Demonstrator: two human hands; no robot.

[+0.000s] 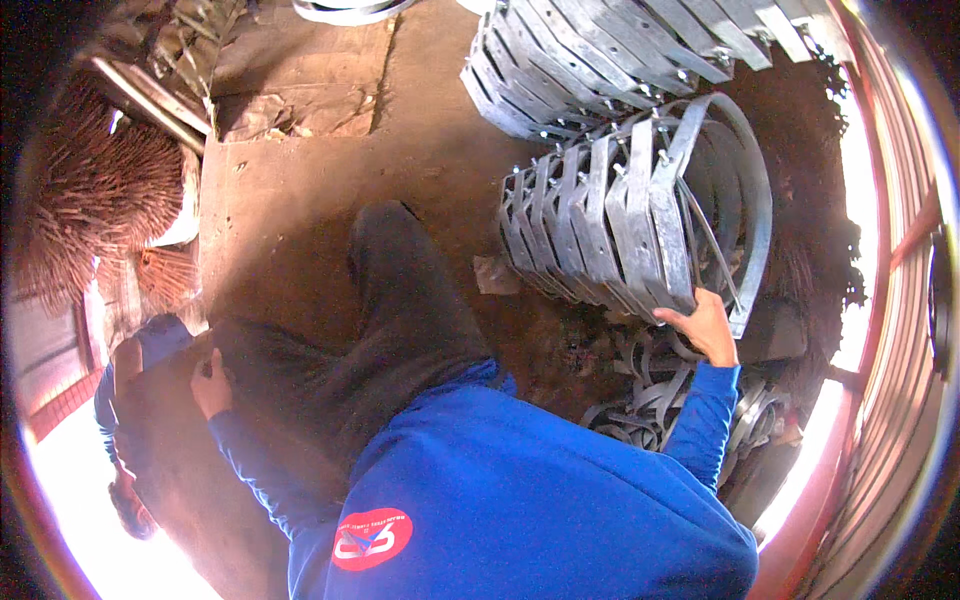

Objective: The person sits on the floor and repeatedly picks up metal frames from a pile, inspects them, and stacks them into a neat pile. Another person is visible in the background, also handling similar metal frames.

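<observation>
My right hand (706,326) grips the lower edge of a grey galvanised metal clamp (668,210), the nearest one in a row of upright clamps (570,215) standing on the dirt floor. My left hand (211,385) rests against my dark-trousered left thigh, fingers curled, with nothing in it that I can see. Both arms wear blue sleeves. My right leg (400,290) stretches forward between the hands.
A second stack of grey metal clamps (590,55) lies at the top. Loose metal straps (650,400) pile under my right arm. A bundle of rusty rods (95,190) sits left. Another person in blue (135,360) crouches at the left edge. Red railing (890,300) runs right.
</observation>
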